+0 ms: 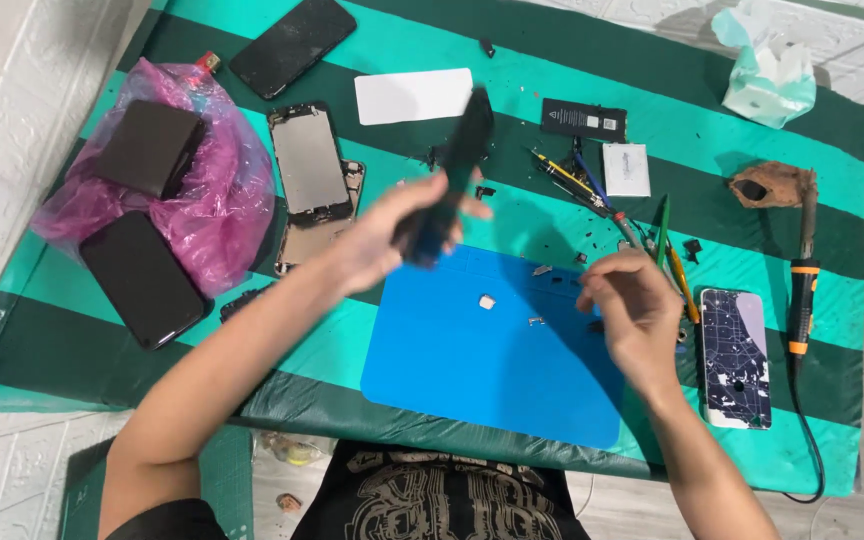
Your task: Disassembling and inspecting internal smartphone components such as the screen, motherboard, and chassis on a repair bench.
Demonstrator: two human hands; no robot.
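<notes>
Motion blur is smearing the dark phone body point(449, 180) that the left hand point(377, 238) is gripping, fingers wrapped round its lower end, so which face is showing cannot be made out; it is tilting up and away above the far left corner of the blue work mat point(472, 360). The right hand point(632, 310) is hovering over the mat's right edge with its fingers curling loosely inward, and whether anything small is sitting between the fingertips is too hard to tell. That hand is hiding part of the cluster of screwdrivers and tweezers point(592, 190) fanning out beyond it. Tiny metal parts point(487, 301) are lying on the mat between the two hands, too small to identify. The pink plastic bag point(197, 170) at the left is partly covering what lies under it, with a dark box point(147, 148) resting on top and a black phone point(142, 280) lying just beside its near edge. An opened phone frame point(312, 170) is lying between the bag and the held phone. At the right, a cracked phone back point(735, 355) is lying near the green striped cloth's point(552, 60) edge, with a soldering iron point(802, 290) just beyond it, its cord running off toward the table's near edge. The middle of the mat is staying mostly open, while the cloth's far side is crowding with a white card point(414, 96) and a black battery point(583, 119).
</notes>
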